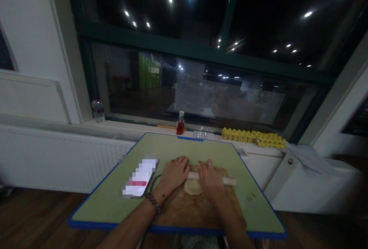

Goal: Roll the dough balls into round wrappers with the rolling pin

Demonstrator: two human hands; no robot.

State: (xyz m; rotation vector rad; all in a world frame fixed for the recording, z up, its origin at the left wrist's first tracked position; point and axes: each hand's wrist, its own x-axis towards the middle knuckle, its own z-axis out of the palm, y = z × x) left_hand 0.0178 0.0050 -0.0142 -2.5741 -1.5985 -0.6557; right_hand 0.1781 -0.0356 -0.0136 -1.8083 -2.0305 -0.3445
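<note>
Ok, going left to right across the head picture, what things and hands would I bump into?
Clear bottle, phone, left hand, right hand, yellow egg tray, grey cloth. I left out things whose places overlap, like the rolling pin and dough.

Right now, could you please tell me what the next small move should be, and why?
I'd probably roll the pale cylindrical rolling pin slightly towards the body: the left hand and right hand are on it, and the flat, pale dough round lies mostly on its near side.
</note>
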